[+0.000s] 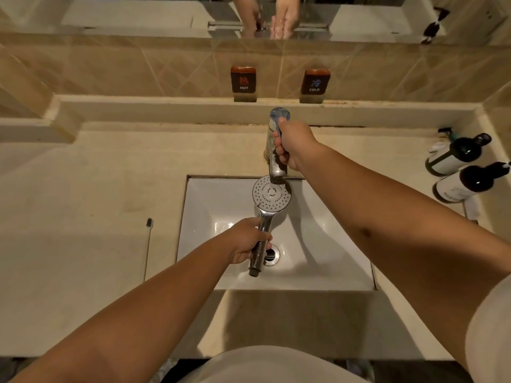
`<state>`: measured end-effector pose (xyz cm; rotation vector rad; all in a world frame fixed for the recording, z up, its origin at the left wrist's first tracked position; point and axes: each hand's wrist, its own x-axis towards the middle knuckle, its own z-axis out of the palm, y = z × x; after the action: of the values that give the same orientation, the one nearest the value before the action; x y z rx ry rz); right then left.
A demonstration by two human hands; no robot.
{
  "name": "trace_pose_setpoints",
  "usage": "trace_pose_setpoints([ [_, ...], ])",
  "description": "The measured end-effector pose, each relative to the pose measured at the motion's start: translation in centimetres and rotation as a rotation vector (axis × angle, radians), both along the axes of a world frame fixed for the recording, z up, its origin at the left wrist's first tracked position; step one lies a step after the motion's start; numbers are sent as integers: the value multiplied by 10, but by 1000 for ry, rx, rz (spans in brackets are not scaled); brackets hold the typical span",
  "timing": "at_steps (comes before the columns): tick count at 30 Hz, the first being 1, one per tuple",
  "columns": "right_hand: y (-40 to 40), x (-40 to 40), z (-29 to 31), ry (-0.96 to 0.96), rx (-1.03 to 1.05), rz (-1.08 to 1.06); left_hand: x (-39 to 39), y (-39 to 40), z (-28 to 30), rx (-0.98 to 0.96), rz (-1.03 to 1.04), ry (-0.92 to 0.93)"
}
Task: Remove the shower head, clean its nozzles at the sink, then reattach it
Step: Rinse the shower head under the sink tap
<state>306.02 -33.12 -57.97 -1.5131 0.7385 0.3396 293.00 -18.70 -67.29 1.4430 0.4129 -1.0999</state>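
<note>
shower head: detached, chrome, round face with nozzle holes turned up toward the camera. held over the white rectangular sink, its face just below the faucet spout, its handle running down toward the viewer and ending above the drain.

left hand: grip clenched around the shower head's handle, fingers wrapped about the lower part, the threaded end sticking out past the hand.

right hand: reaches across the basin to the faucet; grip closed on the faucet's chrome lever, thumb toward the rounded top, fingers curled along the side. whether water is running cannot be told.

desk: beige stone top surrounding the sunken sink, with a raised ledge at the back.

toothbrush: lies on the desk left of the sink, bristles at the far end, well apart from the basin.

two dark pump bottles: with pale labels, stand at the right edge of the desk, just beside each other.

hot label and cold label: two small dark plaques fixed to the tiled wall behind the faucet, hot to the left, cold to the right.

mirror: above the tiles, reflecting both hands.
</note>
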Motion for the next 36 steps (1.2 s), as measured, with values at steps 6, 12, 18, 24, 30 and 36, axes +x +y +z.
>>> trace_pose_setpoints([
  [6, 3, 6, 11, 78, -4, -26, 1, -3, 1, 12, -44, -10],
  [12, 4, 9, 17, 113, -15, -41, 1, -5, -2, 8, -36, -7],
  [18, 5, 15, 24, 173, 10, -42, 2, -6, -6, -5, -12, 4],
  [24, 4, 13, 22, 149, -2, -39, 1, -7, -8, -24, 11, 20],
  [30, 3, 13, 18, 135, -2, -38, -3, -3, -11, -6, 16, 24],
  [36, 2, 13, 15, 116, 21, -34, -3, 1, -10, 15, -15, -3],
])
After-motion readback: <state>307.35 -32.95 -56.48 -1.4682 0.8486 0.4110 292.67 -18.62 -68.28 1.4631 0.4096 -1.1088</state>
